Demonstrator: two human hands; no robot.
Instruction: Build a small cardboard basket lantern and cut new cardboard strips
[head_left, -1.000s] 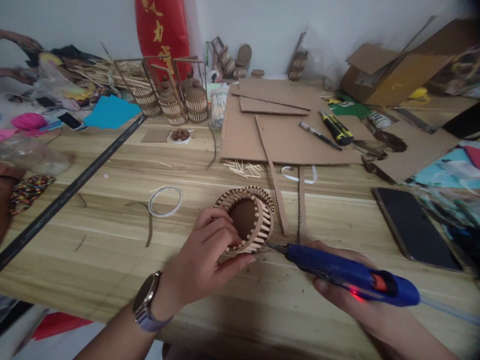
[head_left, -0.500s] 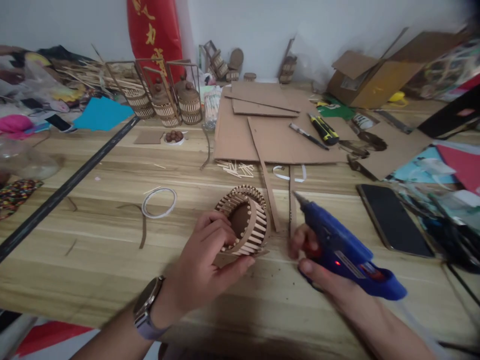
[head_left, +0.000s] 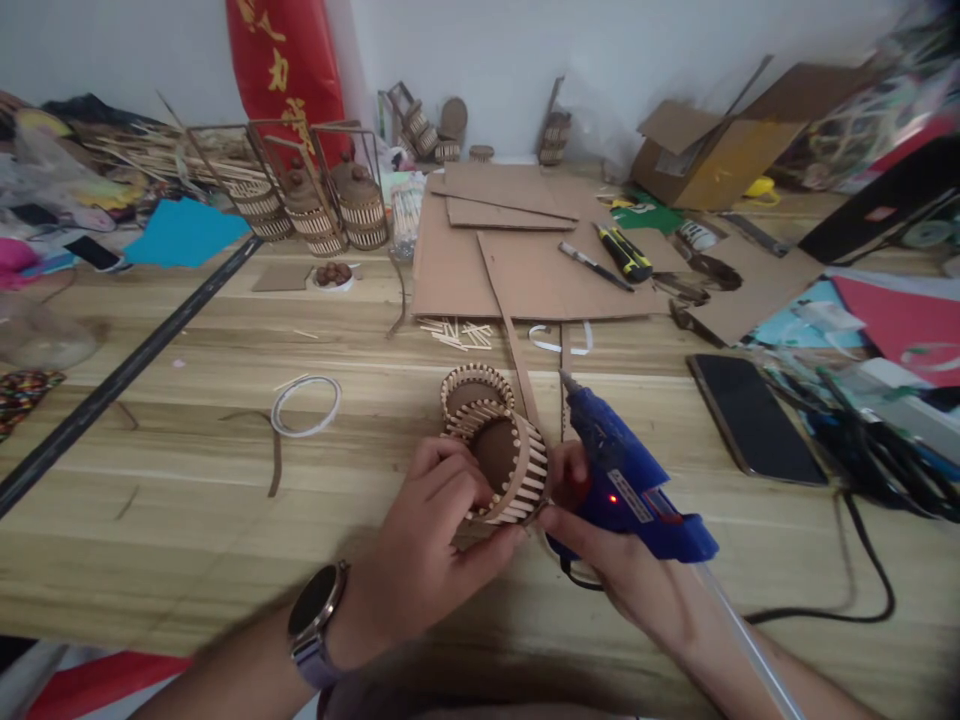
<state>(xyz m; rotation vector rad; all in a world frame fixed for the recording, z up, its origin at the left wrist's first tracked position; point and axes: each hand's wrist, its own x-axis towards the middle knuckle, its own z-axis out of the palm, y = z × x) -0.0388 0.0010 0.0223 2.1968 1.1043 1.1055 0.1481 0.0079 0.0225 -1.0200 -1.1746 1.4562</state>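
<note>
Tilted on its side, a round basket of cardboard and small wooden sticks is gripped by my left hand, fingers inside and thumb outside. My right hand is wrapped around a blue glue gun with a red light lit. Its nozzle points up and to the left. The right thumb is at the basket's lower right edge, by the end of a thin cardboard strip. Behind the held basket stands a second round stick basket, partly hidden by the first.
Cardboard sheets lie ahead with a yellow-black cutter and a pen. Loose sticks are in front of them. A phone and cables are right; a white ring and finished baskets are left.
My right hand has moved left with the glue gun, up to the basket. The held basket has shifted slightly, and more of the second basket now shows. The view has shifted a little.
</note>
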